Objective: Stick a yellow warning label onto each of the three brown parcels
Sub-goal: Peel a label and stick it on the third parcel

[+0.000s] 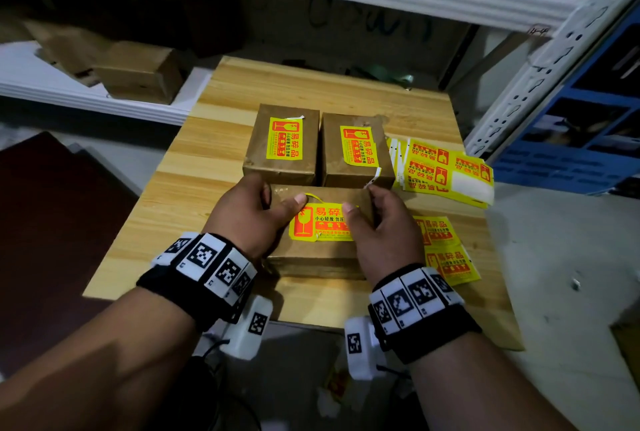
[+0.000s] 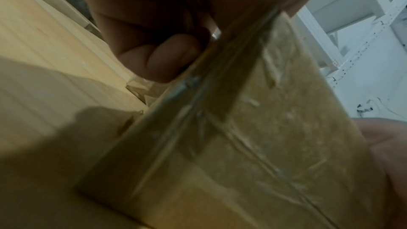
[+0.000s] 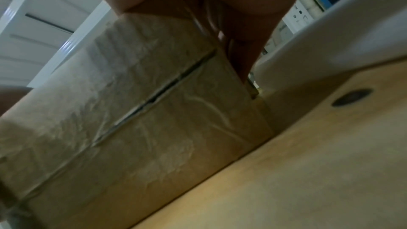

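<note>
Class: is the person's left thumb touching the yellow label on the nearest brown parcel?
Touching. The head view shows the left hand thumb pressing the yellow label's upper-left corner.

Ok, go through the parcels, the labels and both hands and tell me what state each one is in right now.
Back-left parcel: labelled, one label corner lifted.
Back-right parcel: labelled, label edges curling.
Front parcel: label on top, not fully flat.
Left hand: grips the front parcel, thumb pressing the label.
Right hand: grips the front parcel, thumb on the label.
Label sheets: loose on the table, some labels already peeled off.
</note>
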The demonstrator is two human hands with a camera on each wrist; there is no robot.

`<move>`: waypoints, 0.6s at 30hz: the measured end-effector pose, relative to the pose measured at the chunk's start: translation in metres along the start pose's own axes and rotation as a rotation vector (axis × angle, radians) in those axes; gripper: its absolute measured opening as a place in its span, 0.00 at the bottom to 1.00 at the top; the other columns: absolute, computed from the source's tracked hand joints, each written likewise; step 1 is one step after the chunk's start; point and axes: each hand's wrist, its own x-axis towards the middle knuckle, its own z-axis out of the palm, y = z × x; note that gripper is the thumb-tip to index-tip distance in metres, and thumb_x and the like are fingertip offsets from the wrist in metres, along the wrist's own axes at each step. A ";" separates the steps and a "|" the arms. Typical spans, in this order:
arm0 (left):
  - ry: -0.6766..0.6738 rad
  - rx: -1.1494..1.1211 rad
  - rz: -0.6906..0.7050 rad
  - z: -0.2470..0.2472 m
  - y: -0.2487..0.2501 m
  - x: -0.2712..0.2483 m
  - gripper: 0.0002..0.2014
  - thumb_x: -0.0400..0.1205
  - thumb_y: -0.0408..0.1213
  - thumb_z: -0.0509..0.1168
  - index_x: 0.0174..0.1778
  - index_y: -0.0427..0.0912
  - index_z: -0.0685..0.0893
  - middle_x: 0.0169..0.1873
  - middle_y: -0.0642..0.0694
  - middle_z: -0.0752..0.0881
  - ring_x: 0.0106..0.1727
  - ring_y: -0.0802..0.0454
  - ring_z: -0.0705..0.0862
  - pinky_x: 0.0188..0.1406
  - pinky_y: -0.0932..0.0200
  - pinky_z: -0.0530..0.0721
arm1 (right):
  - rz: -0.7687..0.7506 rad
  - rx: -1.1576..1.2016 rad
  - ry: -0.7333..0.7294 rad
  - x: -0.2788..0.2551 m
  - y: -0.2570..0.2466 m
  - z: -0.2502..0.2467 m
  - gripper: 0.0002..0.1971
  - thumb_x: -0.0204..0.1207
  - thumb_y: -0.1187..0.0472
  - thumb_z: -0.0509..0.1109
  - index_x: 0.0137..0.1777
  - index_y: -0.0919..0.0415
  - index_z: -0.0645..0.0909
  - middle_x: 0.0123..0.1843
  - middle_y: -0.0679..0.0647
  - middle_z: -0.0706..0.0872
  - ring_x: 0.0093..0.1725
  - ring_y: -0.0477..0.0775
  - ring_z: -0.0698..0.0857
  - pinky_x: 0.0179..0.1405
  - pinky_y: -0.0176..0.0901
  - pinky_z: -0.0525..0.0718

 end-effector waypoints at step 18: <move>0.001 -0.020 0.047 -0.001 -0.002 -0.001 0.26 0.76 0.62 0.73 0.36 0.43 0.71 0.28 0.45 0.78 0.31 0.44 0.76 0.32 0.50 0.75 | -0.010 -0.226 -0.172 -0.023 -0.023 -0.004 0.56 0.70 0.32 0.75 0.90 0.48 0.47 0.89 0.50 0.66 0.85 0.53 0.68 0.82 0.48 0.70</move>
